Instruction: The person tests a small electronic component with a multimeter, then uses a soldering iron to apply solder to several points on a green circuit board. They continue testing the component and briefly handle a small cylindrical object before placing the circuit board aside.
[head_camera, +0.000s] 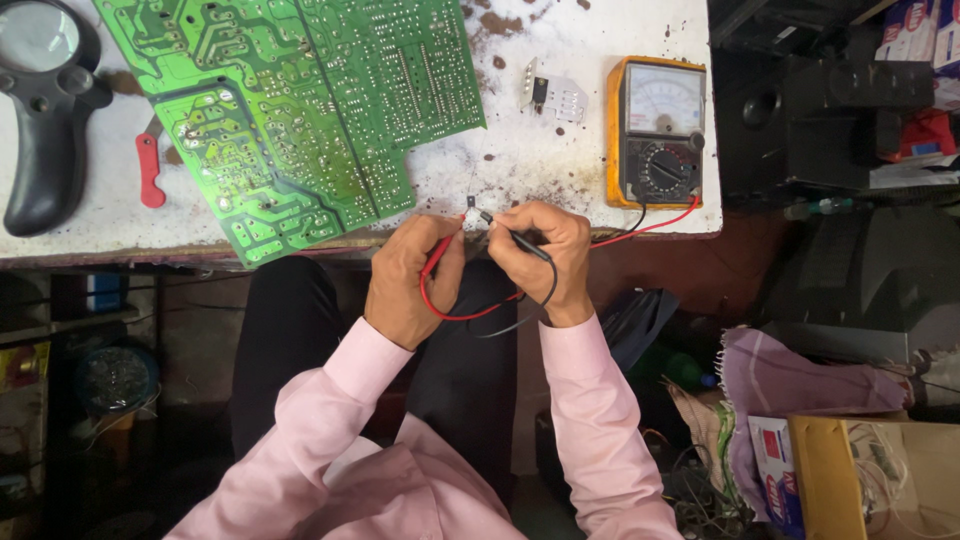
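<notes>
My left hand (413, 275) is closed around the red probe (438, 255), pinched low near the tip so I can steer it finely, and my right hand (540, 255) grips the black probe (515, 238) the same way, like a pen. Both tips meet at the small dark component (470, 202) that sits at the near edge of the bench (560, 160), right in front of me, and it looks as though each probe touches a different leg, though the part is too small to be sure. I keep my hands close together there, off the bench edge, to steady them. The red lead (640, 230) and the black one run to the yellow analog multimeter (655, 130), laid face up to my right where its dial is easy to read. The green circuit boards (300, 110) lie pushed to the left, solder side up, next to a magnifier (45, 110) and a red-handled tool (149, 170).
</notes>
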